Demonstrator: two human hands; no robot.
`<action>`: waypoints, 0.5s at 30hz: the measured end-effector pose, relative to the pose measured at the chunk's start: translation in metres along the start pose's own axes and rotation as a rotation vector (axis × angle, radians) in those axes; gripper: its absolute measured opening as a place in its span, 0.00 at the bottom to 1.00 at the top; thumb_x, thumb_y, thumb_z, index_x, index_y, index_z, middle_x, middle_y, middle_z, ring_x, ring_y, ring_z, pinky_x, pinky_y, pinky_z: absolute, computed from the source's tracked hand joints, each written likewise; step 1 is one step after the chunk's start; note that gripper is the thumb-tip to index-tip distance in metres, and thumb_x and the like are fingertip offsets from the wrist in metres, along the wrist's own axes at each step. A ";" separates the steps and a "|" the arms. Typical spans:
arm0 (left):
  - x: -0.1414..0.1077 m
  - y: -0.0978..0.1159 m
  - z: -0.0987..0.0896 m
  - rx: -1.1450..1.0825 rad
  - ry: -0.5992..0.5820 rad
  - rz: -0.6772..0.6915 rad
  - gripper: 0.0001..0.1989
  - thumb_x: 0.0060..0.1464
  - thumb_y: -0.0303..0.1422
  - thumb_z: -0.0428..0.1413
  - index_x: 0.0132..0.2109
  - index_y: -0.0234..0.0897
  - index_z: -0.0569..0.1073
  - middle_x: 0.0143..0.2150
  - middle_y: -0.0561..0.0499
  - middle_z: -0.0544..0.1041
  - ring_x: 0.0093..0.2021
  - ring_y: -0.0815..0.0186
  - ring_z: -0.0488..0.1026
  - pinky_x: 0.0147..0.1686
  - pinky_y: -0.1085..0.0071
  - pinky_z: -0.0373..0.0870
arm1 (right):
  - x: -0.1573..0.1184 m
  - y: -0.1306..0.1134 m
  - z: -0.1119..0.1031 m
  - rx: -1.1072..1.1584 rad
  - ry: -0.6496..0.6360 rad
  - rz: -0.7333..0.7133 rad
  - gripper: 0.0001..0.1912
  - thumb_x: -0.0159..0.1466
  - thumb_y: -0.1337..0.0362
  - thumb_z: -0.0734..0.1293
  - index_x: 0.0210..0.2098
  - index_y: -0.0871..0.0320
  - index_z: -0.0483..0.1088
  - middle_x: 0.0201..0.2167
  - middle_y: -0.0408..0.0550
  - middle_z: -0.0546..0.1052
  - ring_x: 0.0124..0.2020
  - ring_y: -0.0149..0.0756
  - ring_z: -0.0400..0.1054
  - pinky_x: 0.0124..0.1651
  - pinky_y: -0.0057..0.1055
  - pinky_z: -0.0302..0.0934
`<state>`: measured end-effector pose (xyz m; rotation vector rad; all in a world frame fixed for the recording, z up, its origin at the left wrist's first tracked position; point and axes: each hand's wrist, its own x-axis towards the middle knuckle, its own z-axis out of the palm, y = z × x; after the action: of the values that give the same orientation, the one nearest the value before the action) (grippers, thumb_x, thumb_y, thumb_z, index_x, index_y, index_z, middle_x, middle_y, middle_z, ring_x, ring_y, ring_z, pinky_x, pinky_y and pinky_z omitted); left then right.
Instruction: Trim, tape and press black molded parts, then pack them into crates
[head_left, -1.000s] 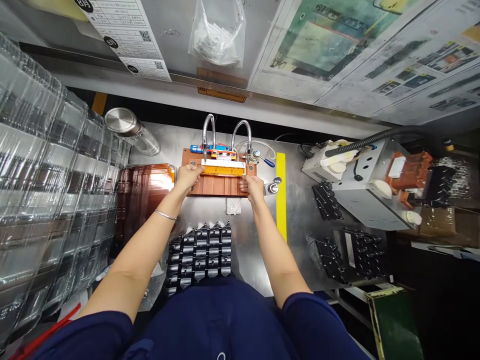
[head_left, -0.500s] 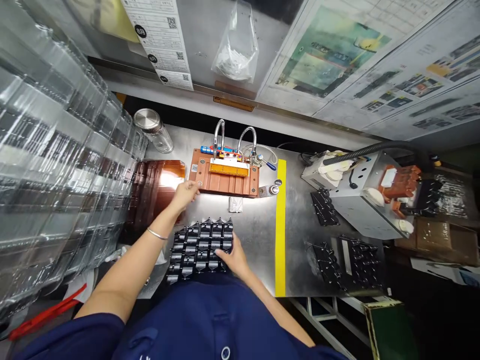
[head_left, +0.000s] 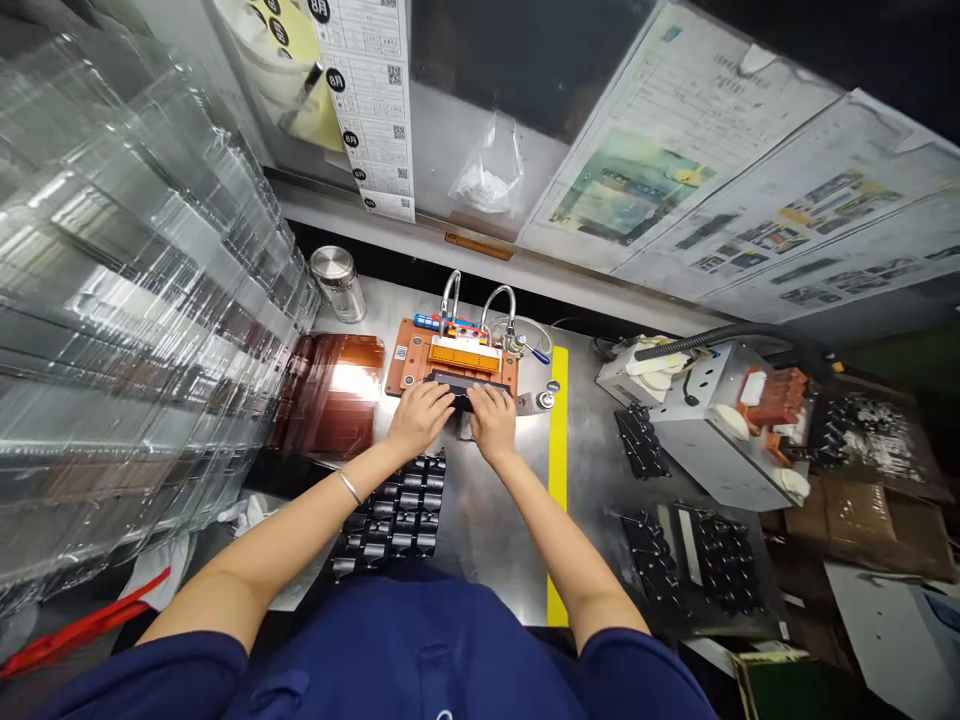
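Note:
A dark elongated part point(head_left: 461, 389) lies across the front of the copper-coloured fixture point(head_left: 397, 372), below its orange-and-white block point(head_left: 465, 357). My left hand point(head_left: 421, 418) grips the left end of the dark part, and my right hand point(head_left: 492, 418) has its fingers curled over the right end. Nearer my body, rows of black ribbed parts point(head_left: 401, 515) rest on the metal table, partly under my left forearm. Behind the block, two bent metal hoses point(head_left: 501, 300) arch over the fixture. A small pale block is mostly hidden behind my right hand.
Stacked clear trays point(head_left: 150, 300) rise at the left, beside brown trays point(head_left: 337, 395) and a lidded glass jar point(head_left: 340, 285). Yellow tape point(head_left: 557, 470) crosses the table. Farther right are a grey machine point(head_left: 705, 430) and more black parts point(head_left: 724, 560).
Both hands have moved to the fixture's front, where the dark part now lies between them. My right hand has left the black parts. The camera view has shifted.

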<state>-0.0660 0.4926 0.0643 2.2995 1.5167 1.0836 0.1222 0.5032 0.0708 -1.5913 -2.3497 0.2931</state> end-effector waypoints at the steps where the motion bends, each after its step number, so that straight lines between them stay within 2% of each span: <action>1: 0.002 -0.005 0.008 0.055 -0.030 0.040 0.12 0.60 0.33 0.51 0.47 0.37 0.75 0.49 0.43 0.78 0.53 0.57 0.71 0.54 0.54 0.65 | 0.005 -0.001 0.010 -0.040 -0.016 -0.021 0.20 0.63 0.72 0.60 0.54 0.56 0.69 0.56 0.53 0.72 0.58 0.46 0.61 0.61 0.50 0.49; 4: 0.013 -0.023 0.029 0.180 -0.129 0.067 0.11 0.60 0.31 0.52 0.46 0.38 0.76 0.49 0.43 0.78 0.52 0.56 0.71 0.54 0.53 0.65 | 0.012 0.006 0.028 -0.094 -0.037 -0.078 0.20 0.64 0.70 0.60 0.54 0.56 0.69 0.57 0.54 0.70 0.60 0.47 0.59 0.60 0.50 0.50; 7: 0.029 -0.042 0.043 0.199 -0.209 0.060 0.10 0.60 0.30 0.52 0.44 0.39 0.77 0.48 0.44 0.78 0.52 0.57 0.72 0.53 0.54 0.67 | 0.026 0.035 0.016 -0.065 -0.052 -0.091 0.18 0.65 0.66 0.60 0.53 0.58 0.70 0.55 0.56 0.72 0.58 0.46 0.61 0.58 0.46 0.55; 9: 0.041 -0.052 0.050 0.195 -0.218 0.043 0.11 0.60 0.29 0.51 0.45 0.38 0.77 0.49 0.42 0.78 0.53 0.57 0.72 0.53 0.54 0.68 | 0.043 0.061 -0.005 -0.116 -0.048 0.046 0.19 0.66 0.64 0.58 0.53 0.60 0.70 0.53 0.58 0.73 0.55 0.45 0.64 0.57 0.43 0.57; 11: 0.047 -0.059 0.056 0.189 -0.204 0.024 0.11 0.60 0.30 0.51 0.46 0.37 0.77 0.50 0.41 0.78 0.54 0.55 0.71 0.53 0.54 0.68 | 0.063 0.086 -0.028 -0.266 -0.092 0.260 0.21 0.67 0.63 0.57 0.55 0.64 0.68 0.54 0.62 0.71 0.55 0.48 0.64 0.55 0.43 0.59; 13: 0.048 -0.063 0.062 0.172 -0.188 0.022 0.12 0.61 0.31 0.50 0.46 0.36 0.77 0.50 0.40 0.78 0.55 0.54 0.71 0.54 0.53 0.68 | 0.081 0.108 -0.046 -0.416 -0.247 0.430 0.22 0.67 0.62 0.58 0.57 0.67 0.66 0.52 0.66 0.72 0.53 0.51 0.66 0.50 0.42 0.61; 15: 0.044 -0.065 0.065 0.144 -0.178 0.025 0.12 0.61 0.30 0.50 0.47 0.37 0.77 0.51 0.41 0.77 0.57 0.54 0.70 0.56 0.52 0.67 | 0.094 0.125 -0.058 -0.501 -0.427 0.506 0.21 0.68 0.63 0.58 0.56 0.66 0.67 0.47 0.67 0.75 0.49 0.51 0.69 0.46 0.40 0.63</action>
<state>-0.0609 0.5761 0.0048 2.4411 1.5461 0.7741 0.2183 0.6374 0.0959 -2.5961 -2.3982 0.1613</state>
